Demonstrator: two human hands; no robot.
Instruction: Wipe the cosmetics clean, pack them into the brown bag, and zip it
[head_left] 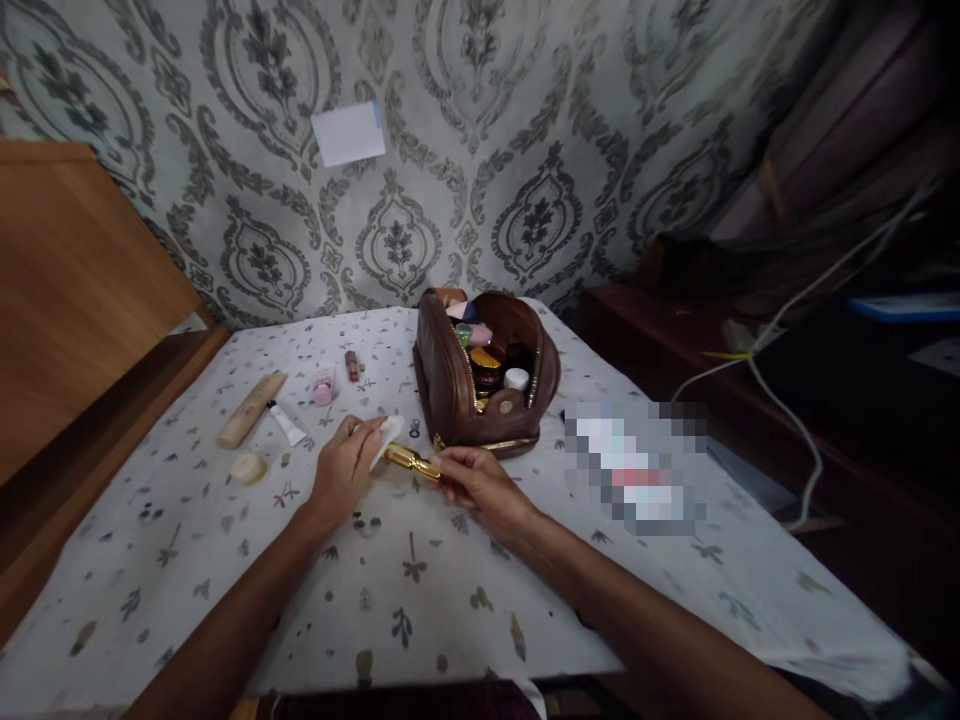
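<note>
My right hand (480, 487) pinches one end of a shiny gold cosmetic tube (409, 460), held tilted just above the table. Its kind of make-up cannot be made out. A folded white wipe (389, 433) is gripped in my left hand (346, 462), close to the tube's other end. Right behind my hands stands a brown zip-up toiletry bag (450, 400), its top unzipped. Inside it show a black jar with a gold band (487, 370), a white-capped container (516, 379) and a pink item (480, 336).
On the patterned tablecloth (405, 600) at left lie a beige tube (251, 410), a small white tube (287, 424), a round cream-coloured item (247, 468), a pink bottle (323, 385) and a small lip-colour tube (352, 366). A blurred-out item (634, 468) lies right; a white cable (795, 440) hangs beyond.
</note>
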